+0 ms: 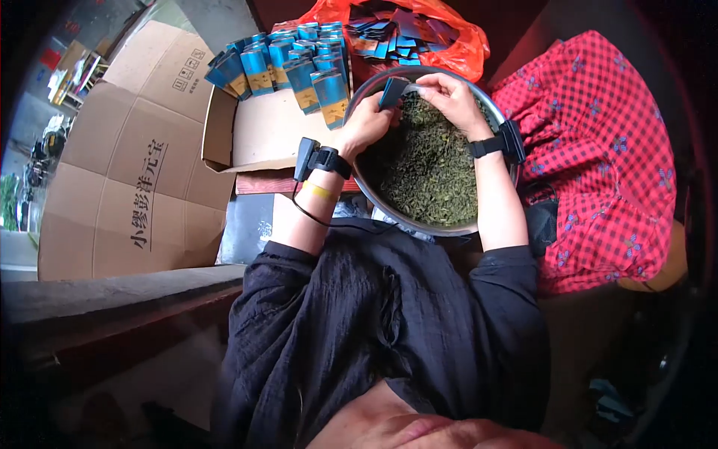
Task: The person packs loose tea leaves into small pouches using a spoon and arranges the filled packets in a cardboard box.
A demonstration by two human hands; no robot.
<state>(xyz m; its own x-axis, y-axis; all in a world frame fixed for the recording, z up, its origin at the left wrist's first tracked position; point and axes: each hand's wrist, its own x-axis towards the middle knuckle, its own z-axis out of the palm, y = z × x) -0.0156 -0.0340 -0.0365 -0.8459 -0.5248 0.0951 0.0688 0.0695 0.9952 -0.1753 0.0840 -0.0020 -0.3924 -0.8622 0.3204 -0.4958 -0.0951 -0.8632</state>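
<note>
Wears a near-black, crinkled top with elbow-length sleeves and a gathered front. Has a black strap with a boxy device on each wrist, plus a thin black cable and yellow band at the left forearm.

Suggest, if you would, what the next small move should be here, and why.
I would have the right hand gently ease open the pale piece at the blue packet. Its fingertips are beside that piece, the left hand grips the packet, and dried leaves lie beneath. Whether the packet is filled cannot be seen.
</note>
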